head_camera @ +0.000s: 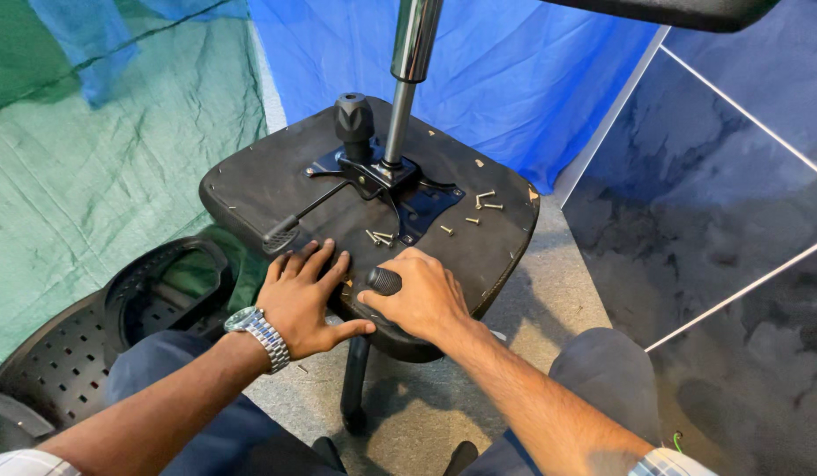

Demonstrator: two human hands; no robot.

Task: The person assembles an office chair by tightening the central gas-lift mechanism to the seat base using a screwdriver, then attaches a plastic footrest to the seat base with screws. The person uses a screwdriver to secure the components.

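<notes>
The right hand (423, 301) was curled shut around a black screwdriver handle (384, 280), whose rounded butt stuck out between thumb and forefinger; the shaft and tip were hidden under the fist, so its long axis could only be judged as running down into the seat's near edge. Just beside it, to its left, the left hand (304, 295) lay open and flat, fingers spread, palm pressed on the upturned black chair seat (249, 189), gripping nothing.

Beyond both hands, directly ahead of the knuckles, sat the metal mounting plate (399, 185) with a chrome gas cylinder (406, 79) rising from it and a black knob (354, 119) to its left. A thin lever with a ribbed paddle (281, 234) ended near the left fingertips. Loose screws (485, 201) lay scattered ahead of the right hand, which was the nearer of the two; a few more (379, 236) lay between the hands and the plate. A perforated backrest (82, 344) rested off beyond the left wrist.
</notes>
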